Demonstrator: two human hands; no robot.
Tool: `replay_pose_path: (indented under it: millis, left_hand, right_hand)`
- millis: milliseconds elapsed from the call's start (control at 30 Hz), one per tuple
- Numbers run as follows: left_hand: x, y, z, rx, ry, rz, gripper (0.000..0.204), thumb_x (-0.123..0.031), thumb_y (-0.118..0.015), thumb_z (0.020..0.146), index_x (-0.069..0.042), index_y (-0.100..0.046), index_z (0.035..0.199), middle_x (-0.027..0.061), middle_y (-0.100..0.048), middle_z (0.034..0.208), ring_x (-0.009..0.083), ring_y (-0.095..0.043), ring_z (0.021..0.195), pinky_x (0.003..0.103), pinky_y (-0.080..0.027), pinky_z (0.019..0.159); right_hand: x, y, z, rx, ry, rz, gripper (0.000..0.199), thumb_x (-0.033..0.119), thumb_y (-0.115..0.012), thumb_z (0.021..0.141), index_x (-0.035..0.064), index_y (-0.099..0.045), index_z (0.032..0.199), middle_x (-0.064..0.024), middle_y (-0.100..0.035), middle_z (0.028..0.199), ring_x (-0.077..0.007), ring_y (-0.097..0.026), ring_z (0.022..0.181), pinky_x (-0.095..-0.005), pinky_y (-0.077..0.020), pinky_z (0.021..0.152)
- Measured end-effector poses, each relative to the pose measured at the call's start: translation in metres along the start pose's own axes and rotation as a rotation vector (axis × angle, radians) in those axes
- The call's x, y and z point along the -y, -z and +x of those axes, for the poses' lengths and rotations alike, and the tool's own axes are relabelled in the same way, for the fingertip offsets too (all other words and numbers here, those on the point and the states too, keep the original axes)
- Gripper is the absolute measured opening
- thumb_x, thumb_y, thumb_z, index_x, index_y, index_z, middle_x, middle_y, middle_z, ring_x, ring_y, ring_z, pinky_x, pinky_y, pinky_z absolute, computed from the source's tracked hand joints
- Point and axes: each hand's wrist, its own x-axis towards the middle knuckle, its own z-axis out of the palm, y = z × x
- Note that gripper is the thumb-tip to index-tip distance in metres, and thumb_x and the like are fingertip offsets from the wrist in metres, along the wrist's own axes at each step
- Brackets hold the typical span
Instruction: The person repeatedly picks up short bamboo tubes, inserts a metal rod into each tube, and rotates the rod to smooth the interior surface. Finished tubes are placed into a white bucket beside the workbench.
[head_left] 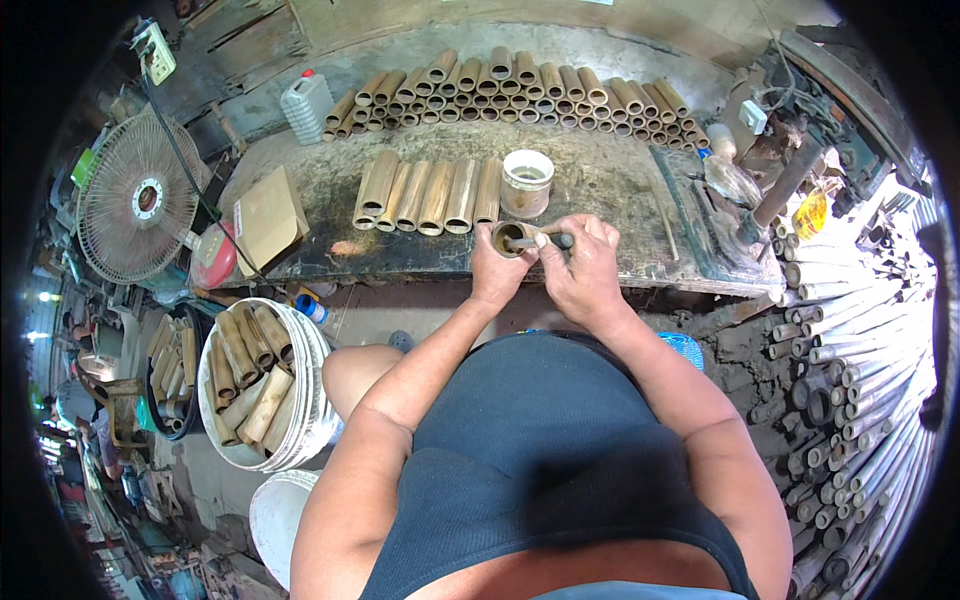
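My left hand point(492, 272) grips a short bamboo tube point(510, 239) upright at the bench's front edge, its open end facing me. My right hand point(585, 262) holds a thin dark-handled tool point(553, 240) whose tip reaches into the tube's mouth. Just behind the tube stands a white plastic tub point(527, 182). Left of the tub, several cut bamboo tubes point(428, 194) lie side by side in a row.
A long stack of bamboo tubes point(520, 95) lines the back of the worn bench point(620, 190). A white bucket point(262, 385) of bamboo pieces stands at my left, a fan point(140, 200) beyond it. Long bamboo poles point(850, 400) pile up at my right.
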Motion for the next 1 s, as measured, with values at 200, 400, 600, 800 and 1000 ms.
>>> replay_pose_path:
  millis: [200, 400, 600, 800, 1000]
  left_hand:
    - [0.005, -0.005, 0.002, -0.001, -0.165, 0.072, 0.063, -0.023, -0.088, 0.071, -0.001, -0.054, 0.120, 0.0189, -0.064, 0.114, 0.0340, -0.064, 0.107, 0.042, -0.051, 0.093]
    - [0.008, -0.003, 0.004, 0.000, -0.248, 0.162, 0.055, -0.022, -0.087, 0.072, -0.003, -0.055, 0.112, 0.0175, -0.063, 0.109, 0.0361, -0.061, 0.105, 0.044, -0.051, 0.091]
    - [-0.002, -0.004, 0.000, 0.030, -0.112, -0.026, 0.054, -0.023, -0.088, 0.073, -0.003, -0.053, 0.109, 0.0161, -0.068, 0.104, 0.0342, -0.069, 0.096, 0.042, -0.055, 0.083]
    - [-0.006, -0.001, 0.000, 0.051, -0.116, -0.018, 0.058, -0.023, -0.087, 0.074, -0.004, -0.054, 0.117, 0.0164, -0.068, 0.109, 0.0323, -0.068, 0.103, 0.041, -0.054, 0.088]
    - [0.002, -0.004, -0.001, 0.077, -0.196, 0.024, 0.060, -0.022, -0.087, 0.073, -0.004, -0.056, 0.121, 0.0167, -0.065, 0.114, 0.0314, -0.065, 0.109, 0.040, -0.052, 0.094]
  right_hand:
    - [-0.003, -0.004, 0.001, 0.069, -0.017, -0.076, 0.016, 0.018, -0.069, 0.089, 0.0054, -0.069, 0.098, -0.0142, -0.065, 0.096, -0.0310, -0.059, 0.096, -0.0433, -0.0371, 0.092]
    - [-0.006, -0.001, -0.001, 0.043, -0.041, -0.054, 0.022, 0.021, -0.071, 0.087, 0.0036, -0.068, 0.099, -0.0126, -0.069, 0.091, -0.0304, -0.061, 0.101, -0.0464, -0.0351, 0.093]
    - [0.001, -0.005, 0.001, 0.071, -0.070, -0.046, 0.020, 0.020, -0.071, 0.087, 0.0039, -0.069, 0.098, -0.0119, -0.069, 0.089, -0.0301, -0.061, 0.100, -0.0457, -0.0352, 0.093]
    - [-0.001, 0.000, -0.002, -0.017, -0.017, -0.008, 0.019, 0.020, -0.071, 0.087, 0.0049, -0.069, 0.099, -0.0117, -0.069, 0.090, -0.0292, -0.061, 0.099, -0.0460, -0.0346, 0.093]
    - [-0.004, -0.012, -0.001, 0.112, -0.135, -0.098, 0.016, 0.019, -0.069, 0.090, 0.0065, -0.070, 0.099, -0.0130, -0.066, 0.094, -0.0305, -0.060, 0.097, -0.0442, -0.0373, 0.092]
